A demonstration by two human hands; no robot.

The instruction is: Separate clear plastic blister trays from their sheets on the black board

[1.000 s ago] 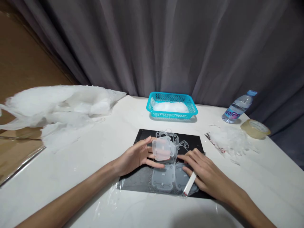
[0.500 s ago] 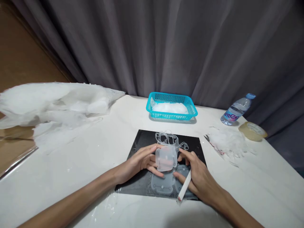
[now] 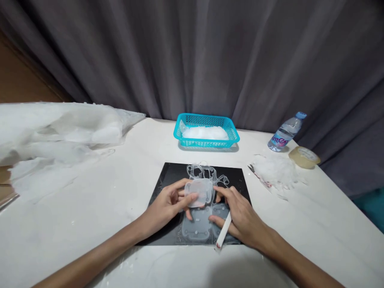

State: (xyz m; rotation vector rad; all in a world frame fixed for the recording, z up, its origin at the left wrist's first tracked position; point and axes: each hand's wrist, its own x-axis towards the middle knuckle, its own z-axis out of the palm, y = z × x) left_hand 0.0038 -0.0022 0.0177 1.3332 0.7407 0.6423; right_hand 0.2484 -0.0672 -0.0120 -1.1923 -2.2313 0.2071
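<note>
My left hand pinches a translucent plastic piece with rounded corners, thumb on its face and fingers behind it. In my right hand a slim white stick-like tool is tucked against the palm, its reddish end pointing down toward me. The right index fingertip is close to the piece's right edge; whether it touches I cannot tell. Below lie two more translucent plastic pieces, one on the left and one partly hidden by the right hand. They rest on a black board. Curled clear plastic offcuts lie behind the held piece.
A turquoise basket with white material stands at the back. Clear bags of white material fill the left side. At right are scissors, a pile of clear scraps, a water bottle and a tape roll.
The left thumb has come onto the front of the plastic piece, which now tilts flatter. The right hand keeps the white tool. The whole view has shifted a little.
</note>
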